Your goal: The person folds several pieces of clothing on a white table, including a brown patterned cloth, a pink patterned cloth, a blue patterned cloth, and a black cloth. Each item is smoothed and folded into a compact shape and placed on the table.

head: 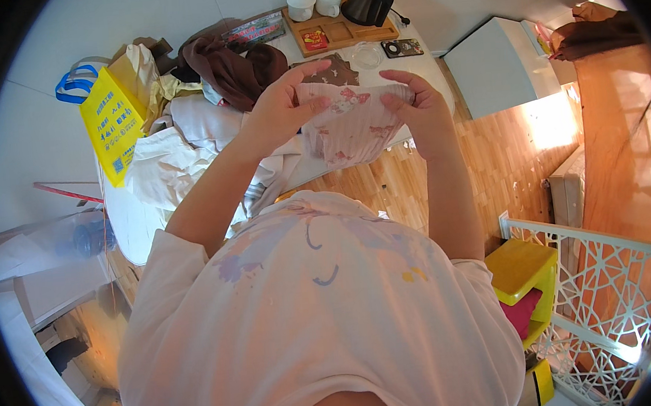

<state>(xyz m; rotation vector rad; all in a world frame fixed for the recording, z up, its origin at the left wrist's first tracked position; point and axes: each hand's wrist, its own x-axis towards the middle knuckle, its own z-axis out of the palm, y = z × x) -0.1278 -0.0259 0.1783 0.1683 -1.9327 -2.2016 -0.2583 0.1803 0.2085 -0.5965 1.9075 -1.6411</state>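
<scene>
A pale pink ribbed garment with red bow prints hangs between my two hands, above the near edge of the white table. My left hand pinches its upper left corner between thumb and fingers. At the opposite upper corner, my right hand grips the cloth the same way. Just beyond the garment lies a folded brown printed cloth, partly hidden by it. Left of that sits a heap of dark brown fabric. White clothes are piled loosely on the table beside my left forearm.
A wooden tray at the table's back bears two lidded white cups and a black kettle. Near it are a glass dish and a phone. A yellow bag leans left. A lattice screen stands right.
</scene>
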